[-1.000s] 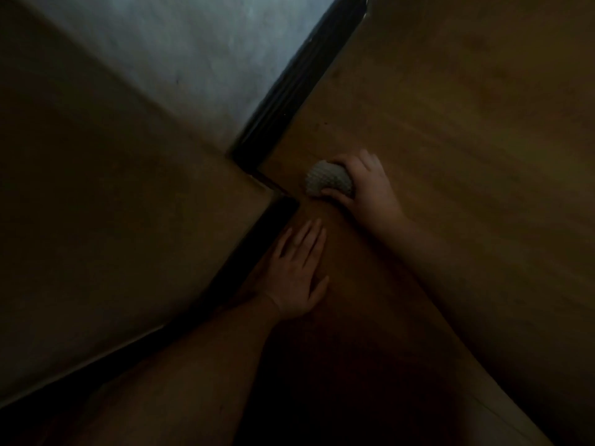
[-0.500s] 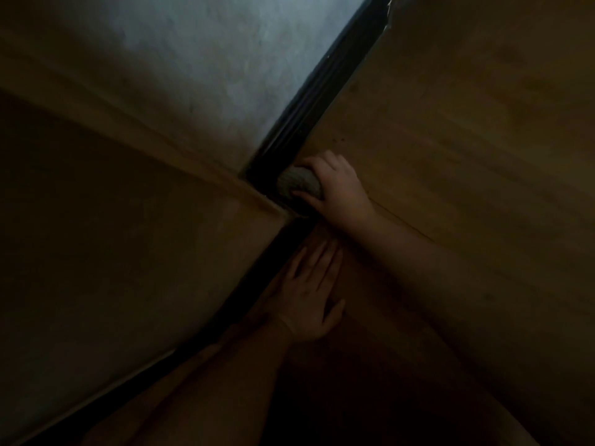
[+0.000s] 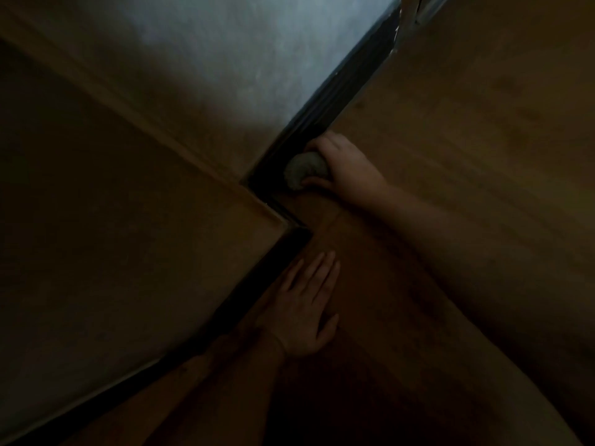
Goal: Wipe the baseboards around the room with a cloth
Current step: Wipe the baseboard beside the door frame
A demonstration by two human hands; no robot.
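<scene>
Pretty dark shot. Right hand (image 3: 346,165) has its fingers curled around a balled-up cloth (image 3: 305,169), pressing it against the dark baseboard (image 3: 325,111) near the corner. Left hand (image 3: 306,307) lies flat on the floor (image 3: 483,123), fingers straight and together.

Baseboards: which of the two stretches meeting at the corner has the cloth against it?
The far baseboard under the pale wall: the right hand holds the cloth against it. The near baseboard only runs beside the flat left hand.
</scene>
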